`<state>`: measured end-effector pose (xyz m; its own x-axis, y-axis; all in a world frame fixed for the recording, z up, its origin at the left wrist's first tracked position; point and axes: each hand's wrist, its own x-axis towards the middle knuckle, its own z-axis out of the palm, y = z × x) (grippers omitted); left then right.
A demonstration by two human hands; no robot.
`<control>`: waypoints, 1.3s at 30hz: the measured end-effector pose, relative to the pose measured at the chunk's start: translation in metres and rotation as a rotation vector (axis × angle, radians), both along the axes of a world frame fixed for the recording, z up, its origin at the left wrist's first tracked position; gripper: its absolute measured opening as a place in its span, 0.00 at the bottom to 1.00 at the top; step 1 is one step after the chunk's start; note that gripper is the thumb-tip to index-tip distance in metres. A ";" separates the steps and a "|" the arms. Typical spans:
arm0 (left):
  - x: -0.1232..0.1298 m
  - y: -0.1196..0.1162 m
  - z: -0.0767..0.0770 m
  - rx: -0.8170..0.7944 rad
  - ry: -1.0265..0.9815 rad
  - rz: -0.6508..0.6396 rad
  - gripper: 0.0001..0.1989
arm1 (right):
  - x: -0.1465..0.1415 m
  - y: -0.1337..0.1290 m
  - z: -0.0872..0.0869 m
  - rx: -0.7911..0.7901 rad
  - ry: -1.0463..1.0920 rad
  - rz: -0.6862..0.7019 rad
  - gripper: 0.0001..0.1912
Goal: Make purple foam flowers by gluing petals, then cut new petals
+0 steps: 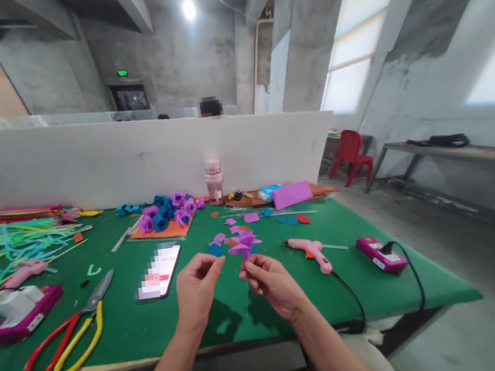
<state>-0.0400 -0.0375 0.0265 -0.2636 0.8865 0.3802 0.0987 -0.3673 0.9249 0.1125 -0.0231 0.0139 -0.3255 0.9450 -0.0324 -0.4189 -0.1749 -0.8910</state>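
My right hand (268, 281) pinches the base of a purple paper flower (245, 244), its petals spread upward over the table. To the left of the flower, my left hand (199, 284) has its thumb and fingertips pressed together; whatever sits between them is hidden or too small to name. Loose purple petals (219, 237) and a blue paper piece (215, 249) lie just behind the hands. A pink glue gun (308, 249) with a clear glue stick in its back rests right of my right hand. A lit smartphone (167, 270) lies left of my left hand.
Red-and-yellow-handled scissors (72, 333) lie front left, beside a purple power strip (29, 317). Another purple power strip (381, 255) sits at right, its cable hanging over the edge. Finished purple and blue flowers (166, 212), a pink bottle (214, 181) and a white partition (142, 157) stand behind.
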 end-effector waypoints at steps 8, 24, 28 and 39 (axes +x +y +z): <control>-0.007 -0.004 0.003 0.444 0.572 0.160 0.13 | -0.003 -0.007 -0.001 -0.097 0.112 0.174 0.14; -0.003 -0.001 0.001 0.351 0.493 0.112 0.04 | -0.005 -0.010 -0.001 -0.041 -0.025 0.197 0.15; -0.002 -0.001 0.002 0.338 0.512 0.121 0.02 | -0.005 -0.011 0.000 -0.029 -0.073 0.211 0.15; -0.006 0.004 -0.006 0.092 0.176 0.066 0.07 | -0.003 -0.001 -0.006 -0.296 0.373 0.170 0.11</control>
